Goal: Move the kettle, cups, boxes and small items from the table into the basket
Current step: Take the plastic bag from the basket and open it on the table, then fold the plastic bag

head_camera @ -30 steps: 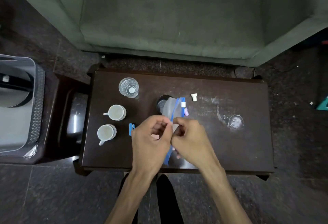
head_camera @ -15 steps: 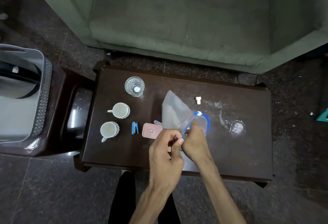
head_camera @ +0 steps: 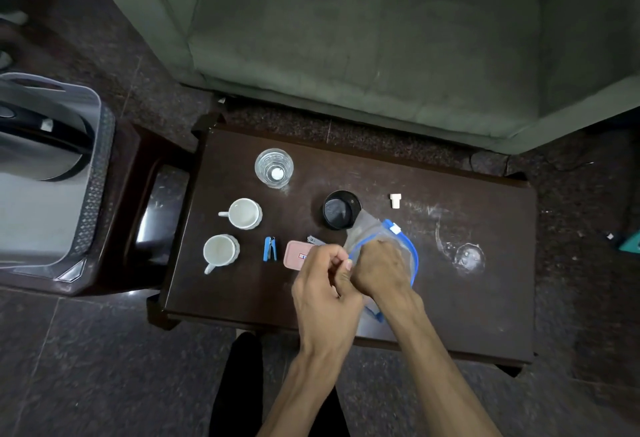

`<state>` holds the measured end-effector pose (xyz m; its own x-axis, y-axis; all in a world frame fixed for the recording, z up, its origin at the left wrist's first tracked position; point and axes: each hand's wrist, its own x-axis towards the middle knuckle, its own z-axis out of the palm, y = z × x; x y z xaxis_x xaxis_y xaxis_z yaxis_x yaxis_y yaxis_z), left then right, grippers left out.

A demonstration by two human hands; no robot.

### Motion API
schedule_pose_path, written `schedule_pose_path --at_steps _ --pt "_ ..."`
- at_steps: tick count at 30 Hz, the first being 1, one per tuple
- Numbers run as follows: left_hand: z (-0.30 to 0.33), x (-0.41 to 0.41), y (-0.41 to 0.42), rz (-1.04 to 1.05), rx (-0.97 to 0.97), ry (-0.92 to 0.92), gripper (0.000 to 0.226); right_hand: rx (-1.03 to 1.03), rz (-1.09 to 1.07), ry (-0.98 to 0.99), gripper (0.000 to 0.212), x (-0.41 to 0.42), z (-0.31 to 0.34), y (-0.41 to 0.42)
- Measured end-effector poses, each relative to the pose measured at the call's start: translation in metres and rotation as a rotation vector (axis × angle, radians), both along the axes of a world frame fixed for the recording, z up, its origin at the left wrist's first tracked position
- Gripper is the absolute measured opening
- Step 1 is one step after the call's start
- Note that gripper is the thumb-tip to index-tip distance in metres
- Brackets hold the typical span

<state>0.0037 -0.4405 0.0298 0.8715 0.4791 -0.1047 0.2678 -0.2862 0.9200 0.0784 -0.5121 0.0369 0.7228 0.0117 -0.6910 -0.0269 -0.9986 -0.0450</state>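
Over the dark wooden table (head_camera: 467,315), my left hand (head_camera: 323,289) pinches the blue-zipped rim of a clear plastic bag (head_camera: 405,242). My right hand (head_camera: 379,267) is pushed into the bag's mouth; what it holds is hidden. Left of my hands lie a pink box (head_camera: 294,254), a blue stapler (head_camera: 270,249) and a small metal clipper (head_camera: 313,240). Two white cups (head_camera: 244,213) (head_camera: 220,252) and a glass (head_camera: 273,168) stand further left. A black round container (head_camera: 341,209) and a small white cap (head_camera: 394,201) sit behind the bag. The grey basket (head_camera: 93,173) at far left holds the steel kettle (head_camera: 38,149).
The basket rests on a dark stool (head_camera: 138,194) left of the table. A green sofa (head_camera: 363,38) stands just behind the table. A wet glass ring mark (head_camera: 467,256) shows on the table's right part. My legs are below the front edge.
The bag has dropped and opened wider toward the right, uncovering the black container. My right hand has gone into the bag's mouth while my left keeps hold of the rim.
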Motion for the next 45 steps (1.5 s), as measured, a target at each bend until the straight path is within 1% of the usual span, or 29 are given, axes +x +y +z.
schedule_pose_path --at_steps 1,3,5,8,10,11,13,14,15,16,18,20,21,24,27,32,34,38,40,42,45 --pt "-0.001 0.003 0.003 0.027 0.023 0.018 0.012 0.037 0.012 -0.01 0.029 0.0 0.005 0.001" --pt "-0.003 0.009 0.009 0.076 0.048 0.053 0.01 0.138 -0.001 0.043 0.029 0.001 0.018 0.003" --pt "-0.005 0.013 0.016 0.107 0.058 0.064 0.008 0.192 -0.013 0.071 0.024 0.001 0.033 0.004" --pt "-0.005 0.016 0.028 0.112 0.087 0.06 0.008 0.252 0.013 -0.022 0.022 0.004 0.058 -0.005" --pt "-0.004 0.017 0.037 0.123 0.084 0.069 0.008 0.388 0.011 -0.061 0.019 0.009 0.072 -0.015" --pt "-0.005 0.018 0.041 0.14 0.075 0.075 0.008 0.506 -0.054 -0.041 0.019 0.012 0.076 -0.022" --pt "-0.004 0.018 0.048 0.185 0.057 0.091 0.008 0.778 -0.279 0.02 0.03 0.019 0.079 -0.035" --pt "-0.003 0.018 0.052 0.209 0.046 0.098 0.009 0.866 -0.392 0.008 0.036 0.023 0.074 -0.041" --pt "-0.002 0.017 0.055 0.231 0.033 0.104 0.01 0.894 -0.476 -0.038 0.037 0.028 0.067 -0.047" --pt "-0.002 0.017 0.059 0.25 0.023 0.114 0.011 0.865 -0.528 -0.111 0.037 0.032 0.055 -0.051" --pt "-0.004 0.016 0.065 0.278 0.019 0.148 0.016 0.718 -0.583 -0.232 0.036 0.038 0.025 -0.057" --pt "-0.006 0.015 0.071 0.295 0.02 0.188 0.018 0.587 -0.64 -0.251 0.035 0.041 -0.007 -0.059" --pt "-0.006 0.014 0.073 0.305 0.018 0.202 0.018 0.553 -0.666 -0.242 0.035 0.042 -0.023 -0.057" --pt "-0.006 0.011 0.08 0.321 0.025 0.212 0.018 0.569 -0.739 -0.249 0.039 0.043 -0.057 -0.044" --pt "-0.007 0.009 0.087 0.33 0.031 0.219 0.02 0.541 -0.734 -0.297 0.038 0.05 -0.078 -0.03" --pt "-0.007 0.01 0.096 0.332 -0.004 0.232 0.024 0.475 -0.804 -0.206 0.033 0.072 -0.106 -0.01" --pt "-0.006 0.011 0.097 0.321 -0.013 0.221 0.025 0.39 -0.765 -0.163 0.031 0.078 -0.11 -0.003" --pt "-0.003 0.013 0.1 0.307 -0.025 0.197 0.023 0.17 -0.567 -0.179 0.034 0.086 -0.117 0.01" --pt "-0.003 0.014 0.101 0.297 -0.02 0.196 0.022 0.069 -0.452 -0.171 0.032 0.088 -0.118 0.018" --pt "-0.002 0.015 0.101 0.289 -0.021 0.189 0.021 0.012 -0.382 -0.17 0.027 0.089 -0.117 0.025" --pt "-0.002 0.016 0.102 0.282 -0.045 0.185 0.021 -0.022 -0.378 -0.215 0.026 0.086 -0.111 0.029"
